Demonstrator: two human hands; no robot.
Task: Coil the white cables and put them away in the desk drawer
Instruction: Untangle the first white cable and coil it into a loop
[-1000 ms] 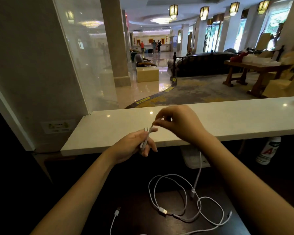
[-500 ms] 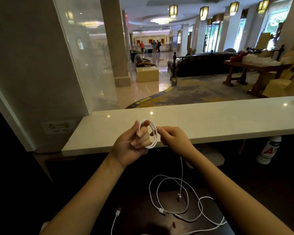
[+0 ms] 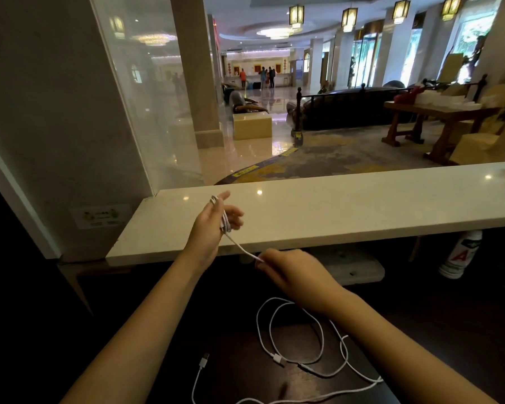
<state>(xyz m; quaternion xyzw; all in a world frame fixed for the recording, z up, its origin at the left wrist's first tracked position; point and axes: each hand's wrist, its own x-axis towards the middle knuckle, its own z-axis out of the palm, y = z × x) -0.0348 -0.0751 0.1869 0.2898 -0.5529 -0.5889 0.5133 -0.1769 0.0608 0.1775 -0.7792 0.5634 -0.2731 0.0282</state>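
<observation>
Head view, step: winding of thin white round-cord cable (image 3: 239, 246) into small loops, judged close to its last turns.
Left hand (image 3: 210, 225): raised over near edge of ledge; loops hung round fingers (image 3: 233, 214), lower ones curled on the strands, index straighter; used as a former so loop size stays even.
Right hand (image 3: 295, 272): lower and to the right, near the left; thumb and fingertips pinched on cable's free tail, drawn taut so the next turn lies flat.
Loose white cables (image 3: 318, 339): slack tangle on dark wooden desk top (image 3: 239, 371), near, below right forearm; plugs exposed; not yet coiled.
Pale polished stone ledge (image 3: 362, 211): beyond hands, spanning left to right.
White plastic bottle with red letter (image 3: 461, 255): under ledge, far right.
Desk drawer: not in view; stowing not yet begun.
Risk: loops likely to slip off the straighter finger if tail slackens.
</observation>
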